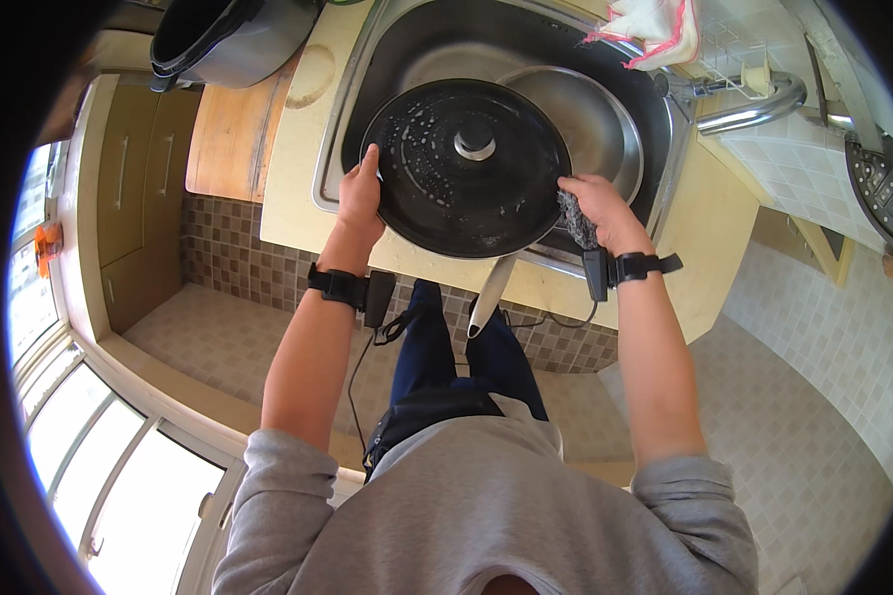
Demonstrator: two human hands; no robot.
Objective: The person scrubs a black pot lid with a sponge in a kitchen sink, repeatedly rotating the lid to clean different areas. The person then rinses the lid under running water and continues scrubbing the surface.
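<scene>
A black frying pan (pixel 417 223) is held level over the front of the sink. On it sits what looks like a glass lid with a dark knob on a silver base (pixel 475 141); foam and drops speckle its surface. The pan's pale handle (pixel 491 297) points toward my body. My left hand (pixel 361 190) grips the left rim, thumb on top. At the right rim, my right hand (pixel 603 204) pinches the edge and also holds a grey steel-wool scrubber (pixel 578 221) beneath its fingers. Behind the pan, a round metal dish or lid (pixel 595 123) lies partly hidden in the sink.
The sink (pixel 446 30) is set in a pale counter (pixel 298 171). A chrome faucet (pixel 751 111) and a white cloth with pink edging (pixel 658 33) are at right. A dark pot (pixel 245 44) stands back left near a wooden board (pixel 231 141). Cables hang from both wrist straps.
</scene>
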